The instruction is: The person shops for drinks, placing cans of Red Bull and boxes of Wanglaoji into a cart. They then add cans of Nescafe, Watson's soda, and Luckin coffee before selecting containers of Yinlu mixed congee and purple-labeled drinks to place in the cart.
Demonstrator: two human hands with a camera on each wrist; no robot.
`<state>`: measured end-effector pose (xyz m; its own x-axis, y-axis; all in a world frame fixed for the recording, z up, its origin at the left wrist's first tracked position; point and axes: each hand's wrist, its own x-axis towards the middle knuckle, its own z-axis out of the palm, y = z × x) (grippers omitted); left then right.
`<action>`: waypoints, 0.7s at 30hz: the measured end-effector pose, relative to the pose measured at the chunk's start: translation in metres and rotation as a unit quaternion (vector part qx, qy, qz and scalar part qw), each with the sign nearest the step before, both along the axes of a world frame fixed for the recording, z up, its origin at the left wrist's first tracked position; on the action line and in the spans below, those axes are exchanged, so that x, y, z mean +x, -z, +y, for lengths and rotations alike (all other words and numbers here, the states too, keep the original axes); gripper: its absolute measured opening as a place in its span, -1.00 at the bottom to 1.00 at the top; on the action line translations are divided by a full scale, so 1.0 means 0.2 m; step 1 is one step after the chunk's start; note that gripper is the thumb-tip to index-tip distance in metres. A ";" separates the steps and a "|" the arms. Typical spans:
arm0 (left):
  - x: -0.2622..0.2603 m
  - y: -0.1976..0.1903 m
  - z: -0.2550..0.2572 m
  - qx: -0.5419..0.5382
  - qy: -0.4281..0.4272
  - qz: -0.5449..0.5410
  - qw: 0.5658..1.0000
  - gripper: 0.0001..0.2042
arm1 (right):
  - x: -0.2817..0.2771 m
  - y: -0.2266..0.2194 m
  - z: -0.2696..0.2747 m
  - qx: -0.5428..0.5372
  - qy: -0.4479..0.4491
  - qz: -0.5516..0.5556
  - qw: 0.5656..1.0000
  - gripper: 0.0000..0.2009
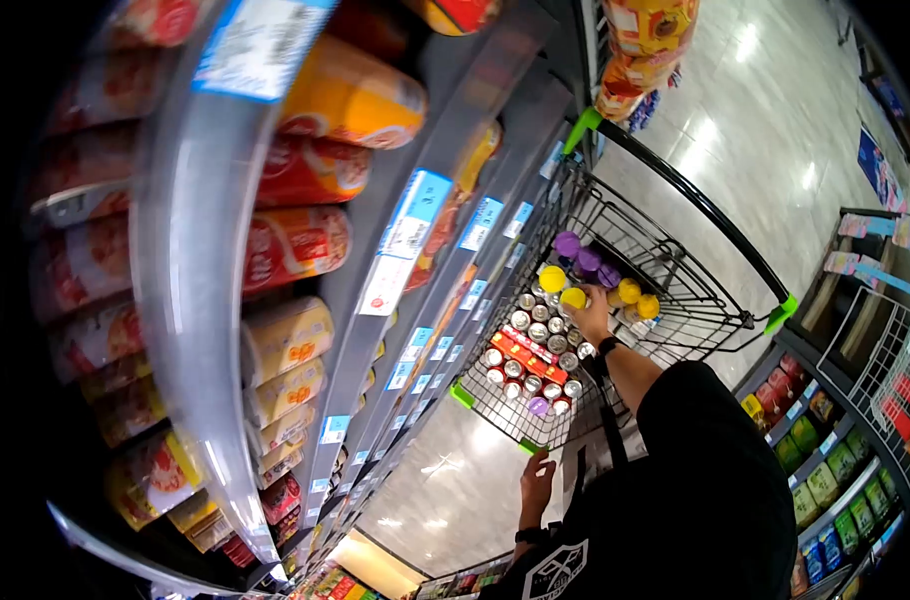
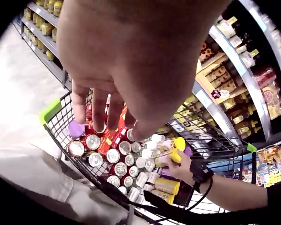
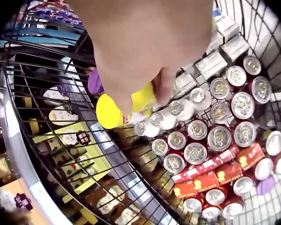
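My right hand (image 1: 595, 314) is inside the wire shopping cart (image 1: 495, 410), gripping a yellow-lidded canister (image 3: 109, 111). In the right wrist view the fingers wrap its side and the lid faces left. Around it stand other yellow-lidded canisters (image 1: 649, 306), purple-lidded ones (image 1: 567, 243) and small clear-looking bottles (image 3: 181, 108). Rows of red drink cans (image 3: 220, 137) and red packs (image 3: 228, 174) fill the cart's other end. My left hand (image 2: 126, 56) hangs at the cart's edge with fingers loosely extended, overlapping the cans in its wrist view and holding nothing.
A shelf with instant noodle cups (image 1: 297, 247) and price tags (image 1: 407, 240) runs along the left in the head view. The cart's black handle bar (image 1: 695, 192) has green ends. Another shelf with packets (image 1: 843, 462) stands at right. Small white boxes (image 3: 211, 64) sit in the cart.
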<state>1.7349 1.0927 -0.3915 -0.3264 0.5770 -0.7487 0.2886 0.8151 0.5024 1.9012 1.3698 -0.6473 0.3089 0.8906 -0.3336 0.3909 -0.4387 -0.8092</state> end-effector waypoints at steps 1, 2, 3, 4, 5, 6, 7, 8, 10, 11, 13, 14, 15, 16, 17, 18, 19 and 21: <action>-0.01 0.01 -0.04 -0.008 0.022 0.007 1.000 -0.58 | 0.00 -0.07 0.02 -0.022 0.007 0.075 0.997 -0.48; -0.02 0.03 -0.06 -0.010 0.043 0.014 0.999 -0.58 | 0.01 -0.15 0.04 -0.039 0.011 0.148 0.988 -0.52; -0.03 0.05 -0.09 -0.007 0.040 0.007 0.999 -0.57 | -0.01 -0.12 0.03 -0.043 0.040 0.205 0.977 -0.56; -0.04 0.06 -0.12 -0.003 0.034 0.000 0.999 -0.57 | -0.02 -0.02 0.00 -0.048 0.065 0.261 0.962 -0.60; -0.07 0.08 -0.14 -0.006 0.041 0.001 0.999 -0.57 | -0.02 0.15 -0.06 -0.026 0.059 0.346 0.936 -0.62; -0.09 0.10 -0.16 -0.010 0.048 0.002 0.999 -0.58 | -0.01 0.26 -0.09 -0.009 0.050 0.428 0.902 -0.64; -0.11 0.13 -0.20 0.014 0.041 -0.006 0.999 -0.59 | 0.04 0.13 -0.08 -0.085 -0.019 0.320 0.944 -0.64; -0.12 0.13 -0.21 0.019 0.042 -0.005 0.999 -0.60 | 0.11 -0.02 -0.08 -0.157 -0.083 0.199 0.964 -0.63; -0.17 0.21 -0.27 0.065 0.036 -0.016 0.997 -0.63 | 0.19 -0.14 -0.15 -0.213 -0.057 0.245 0.944 -0.57; -0.19 0.21 -0.29 0.074 0.036 -0.013 0.997 -0.63 | 0.22 -0.18 -0.19 -0.203 -0.086 0.170 0.961 -0.54; -0.25 0.33 -0.36 0.101 0.026 -0.026 0.994 -0.63 | 0.31 -0.28 -0.26 -0.158 -0.102 0.097 0.977 -0.50; -0.28 0.36 -0.38 0.111 0.071 0.017 0.991 -0.64 | 0.36 -0.39 -0.30 -0.141 -0.115 0.037 0.983 -0.51; -0.35 0.49 -0.45 0.141 0.078 -0.047 0.986 -0.71 | 0.39 -0.27 -0.32 -0.074 -0.089 0.072 0.991 -0.52; -0.37 0.43 -0.43 0.137 0.103 -0.044 0.984 -0.78 | 0.44 -0.14 -0.42 -0.014 -0.061 0.106 0.992 -0.53; -0.33 0.31 -0.41 0.178 0.061 -0.046 0.981 -0.81 | 0.48 -0.24 -0.49 -0.053 -0.062 0.101 0.992 -0.58; -0.36 0.28 -0.39 0.207 0.091 -0.052 0.973 -0.78 | 0.51 -0.34 -0.47 -0.088 -0.060 0.095 0.990 -0.62; -0.37 0.31 -0.41 0.213 0.067 -0.031 0.974 -0.73 | 0.57 -0.35 -0.49 -0.072 -0.090 0.072 0.991 -0.64; -0.41 0.42 -0.44 0.246 0.070 0.008 0.967 -0.74 | 0.64 -0.46 -0.53 -0.063 -0.105 0.055 0.991 -0.62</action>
